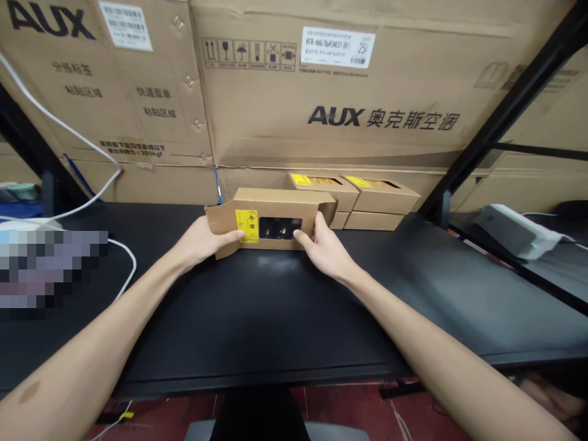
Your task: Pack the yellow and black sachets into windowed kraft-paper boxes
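Both hands grip a long brown cardboard box [280, 199] that rests on edge on the black table. Its front carries a yellow label [247, 226] and a dark window [279, 228], behind which small gold-coloured spots show. My left hand [202, 240] holds the left end, where a flap stands out; its thumb lies on the label. My right hand [324, 242] holds the right end, thumb at the window's edge, with another flap open behind it. The fingers at the back of the box are hidden.
Several similar boxes [381, 202] are stacked behind on the right. Large AUX cardboard sheets [340, 141] form the back wall. A white cable [103, 156] runs down the left, a white device [514, 231] lies at right, and black metal bars [500, 101] slant up both sides.
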The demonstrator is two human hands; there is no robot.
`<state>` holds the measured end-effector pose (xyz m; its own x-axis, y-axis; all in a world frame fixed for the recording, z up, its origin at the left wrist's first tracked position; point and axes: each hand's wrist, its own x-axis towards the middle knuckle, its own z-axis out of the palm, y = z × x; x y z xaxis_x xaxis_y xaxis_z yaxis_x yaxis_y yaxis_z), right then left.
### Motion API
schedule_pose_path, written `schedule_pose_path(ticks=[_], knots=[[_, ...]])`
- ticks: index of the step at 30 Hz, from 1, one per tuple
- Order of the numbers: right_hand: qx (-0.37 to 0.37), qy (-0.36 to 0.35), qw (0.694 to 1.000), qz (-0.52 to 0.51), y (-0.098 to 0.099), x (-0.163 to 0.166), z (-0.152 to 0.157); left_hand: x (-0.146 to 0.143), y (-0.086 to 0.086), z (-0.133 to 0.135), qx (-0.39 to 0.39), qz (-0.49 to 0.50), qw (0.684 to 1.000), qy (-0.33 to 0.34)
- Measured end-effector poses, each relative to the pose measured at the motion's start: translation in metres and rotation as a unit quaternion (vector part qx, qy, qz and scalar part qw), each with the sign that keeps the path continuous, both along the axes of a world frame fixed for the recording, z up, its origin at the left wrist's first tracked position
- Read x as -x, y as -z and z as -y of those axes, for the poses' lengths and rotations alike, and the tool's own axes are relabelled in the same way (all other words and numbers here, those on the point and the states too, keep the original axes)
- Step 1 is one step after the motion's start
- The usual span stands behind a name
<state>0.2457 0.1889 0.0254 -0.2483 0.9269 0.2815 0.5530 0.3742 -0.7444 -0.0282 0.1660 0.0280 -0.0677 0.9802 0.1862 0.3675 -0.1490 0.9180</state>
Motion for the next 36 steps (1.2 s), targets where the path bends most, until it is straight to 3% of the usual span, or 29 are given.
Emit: schedule_pose_path(ticks=[11,16,25,33,36], knots=[[0.004,0.016,1.000,0.011,-0.002,0.001,0.002,-0.008,0.000,0.001,-0.076,0.108,0.991,-0.021],[-0.011,0.043,0.999,0.011,-0.005,0.001,0.003,-0.007,-0.002,0.001,-0.125,0.117,0.985,0.023],[-0.046,0.053,0.997,-0.028,0.002,-0.003,-0.001,-0.011,-0.010,0.015,-0.011,0.133,0.981,0.139],[0.034,0.015,0.978,-0.206,0.015,0.002,-0.011,-0.018,-0.011,0.017,0.013,0.202,0.970,0.138],[-0.002,0.007,0.979,-0.204,0.010,0.000,-0.004,-0.024,-0.013,0.020,0.012,0.240,0.962,0.130]])
